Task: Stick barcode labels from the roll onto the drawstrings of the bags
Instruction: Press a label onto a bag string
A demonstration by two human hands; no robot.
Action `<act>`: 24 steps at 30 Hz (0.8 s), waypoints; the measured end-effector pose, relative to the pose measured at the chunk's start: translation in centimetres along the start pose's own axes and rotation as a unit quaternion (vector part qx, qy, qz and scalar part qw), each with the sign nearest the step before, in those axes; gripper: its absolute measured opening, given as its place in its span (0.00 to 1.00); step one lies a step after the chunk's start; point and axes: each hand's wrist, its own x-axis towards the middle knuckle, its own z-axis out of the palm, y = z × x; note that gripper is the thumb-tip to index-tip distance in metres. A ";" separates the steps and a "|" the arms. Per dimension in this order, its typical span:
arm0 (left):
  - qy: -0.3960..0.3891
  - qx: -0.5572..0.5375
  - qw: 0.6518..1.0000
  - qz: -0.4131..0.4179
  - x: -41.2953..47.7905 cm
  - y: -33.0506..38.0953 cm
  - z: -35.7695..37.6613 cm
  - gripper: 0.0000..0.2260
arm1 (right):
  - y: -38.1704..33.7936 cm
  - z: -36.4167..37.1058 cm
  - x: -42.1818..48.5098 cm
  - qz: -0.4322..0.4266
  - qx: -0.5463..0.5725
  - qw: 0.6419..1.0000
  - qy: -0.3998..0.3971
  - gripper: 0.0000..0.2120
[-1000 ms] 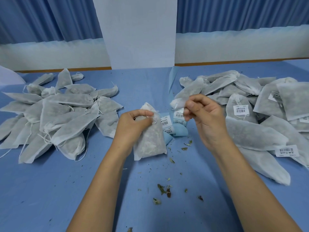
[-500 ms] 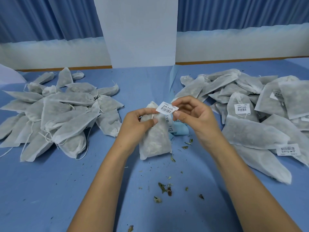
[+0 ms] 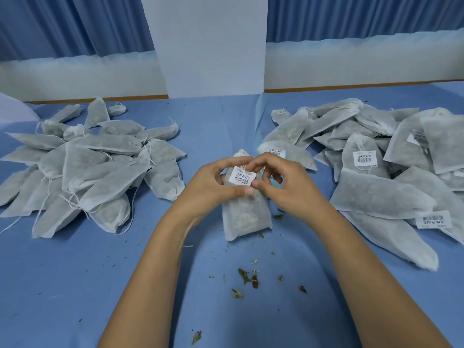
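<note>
White non-woven fabric, floppy and stuffed with dried herbs: that's the bag we've got dead centre. Its bottom end looks to rest on the blue tabletop, with the neck pointing to 12 o'clock. The barcode label sits right at the neck, printed side up.

Our take on doing this step well: get the drawstring lying across the middle of the sticky side. Then close the label over it squarely and squeeze outward from the string. Go crooked and we reckon the exposed glue grabs the fabric instead. Honestly, we can't make out the drawstring itself; it's too thin and mostly under the fingers.

Grip-wise, our left hand curls round the bag's neck from 9 o'clock, thumb tip touching the label's lower edge. Our right hand comes in from 3 o'clock, a narrow thumb-and-forefinger pinch on the label's right end. Neither hand is spread wide.

The roll peeks out just behind the hands at 1 o'clock. There's an unlabelled pile at 9 o'clock and a labelled pile at 3.
</note>
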 end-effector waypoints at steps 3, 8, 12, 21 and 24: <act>0.025 -0.004 1.000 0.003 -0.1 0.0 0.1 0.14 | -0.2 -0.2 -0.1 -0.033 -0.059 0.998 -0.011 0.09; 0.077 0.006 0.997 0.008 0.1 -0.1 0.1 0.16 | -0.5 0.2 -0.2 -0.048 -0.143 0.987 0.050 0.16; 0.090 -0.019 0.993 0.074 0.1 0.4 0.3 0.21 | -0.6 0.8 0.1 0.024 0.012 0.991 0.131 0.13; 0.205 0.048 0.977 0.042 1.1 1.0 2.5 0.13 | -0.7 0.3 0.0 0.129 0.225 0.955 0.143 0.08; 0.224 0.029 0.972 0.066 1.4 1.5 4.3 0.06 | -1.0 -0.2 -0.9 0.158 0.249 0.943 0.153 0.05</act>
